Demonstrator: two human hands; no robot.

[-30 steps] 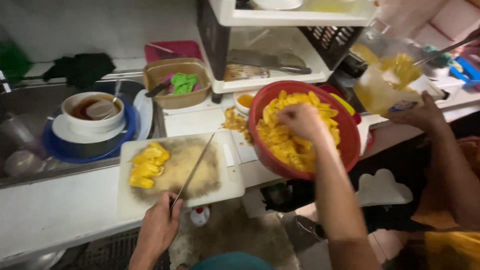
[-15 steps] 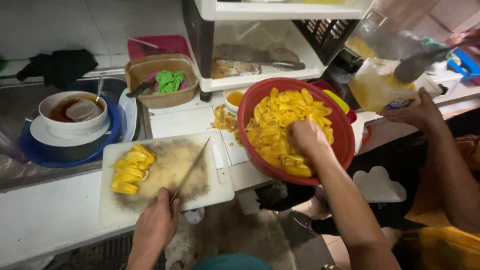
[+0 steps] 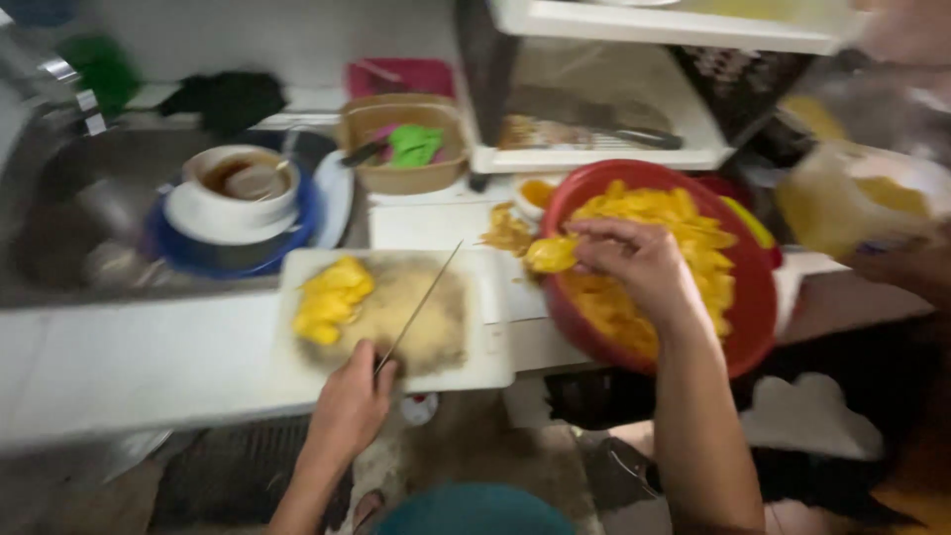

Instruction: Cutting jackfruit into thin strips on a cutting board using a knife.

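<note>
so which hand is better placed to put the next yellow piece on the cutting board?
Right. The right hand already pinches a yellow piece at the red bowl's rim, beside the cutting board. The left hand is occupied gripping the knife.

Both forearms are bare from wrist to elbow, with no sleeve, watch, ring or glove showing on either. The left hand [image 3: 349,401] appears just below the near edge of the white cutting board [image 3: 490,342], and the right hand [image 3: 634,263] to the right of that board; both are softened by motion blur. Below the board, at the bottom of the view, a rounded patch of teal clothing [image 3: 475,510] covers the person's front.
</note>
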